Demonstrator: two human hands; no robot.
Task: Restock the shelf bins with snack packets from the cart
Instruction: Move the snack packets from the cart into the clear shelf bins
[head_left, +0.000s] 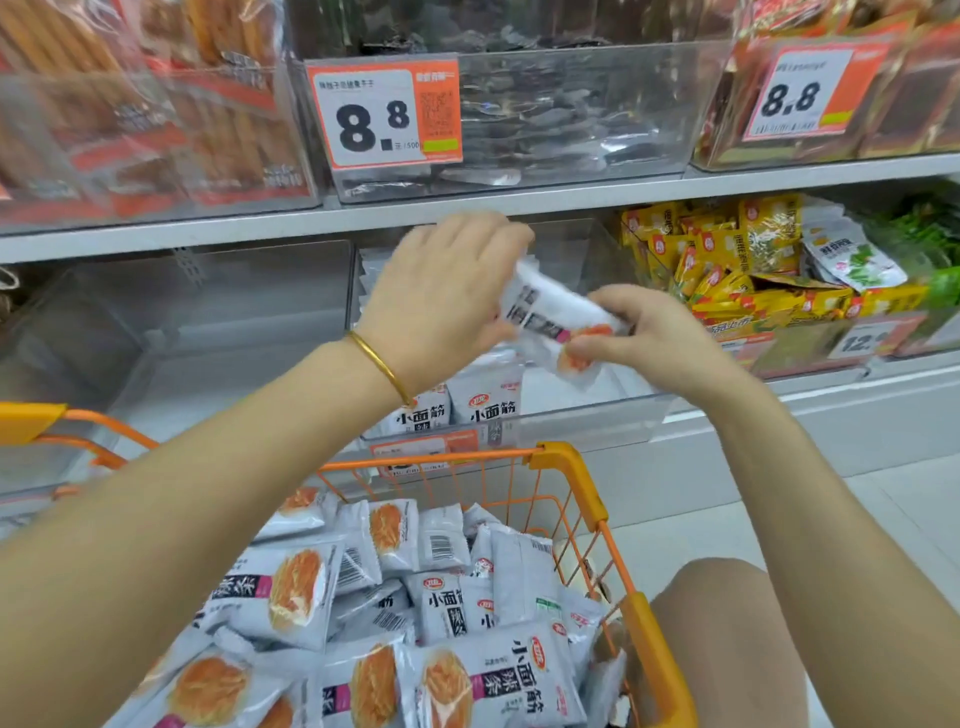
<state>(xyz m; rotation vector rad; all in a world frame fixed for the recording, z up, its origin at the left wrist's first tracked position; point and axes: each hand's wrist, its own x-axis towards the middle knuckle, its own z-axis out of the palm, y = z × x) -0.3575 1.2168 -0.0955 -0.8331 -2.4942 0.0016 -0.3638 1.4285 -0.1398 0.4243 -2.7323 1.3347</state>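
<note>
Both hands hold a small bunch of white snack packets (556, 314) above the clear shelf bin (597, 415) on the lower shelf. My left hand (441, 296) grips the upper end of the bunch, and my right hand (649, 338) pinches its lower end. Inside the bin, a few matching white packets (483, 402) stand upright against the front wall. The orange cart (576, 462) below is filled with several of the same white packets (441, 587) printed with an orange food picture.
An empty-looking clear bin (171, 332) stands to the left on the same shelf. A bin of yellow packets (727, 270) is to the right. The upper shelf carries bins with 8.8 price tags (384, 117). My bare knee (727, 623) is beside the cart's right side.
</note>
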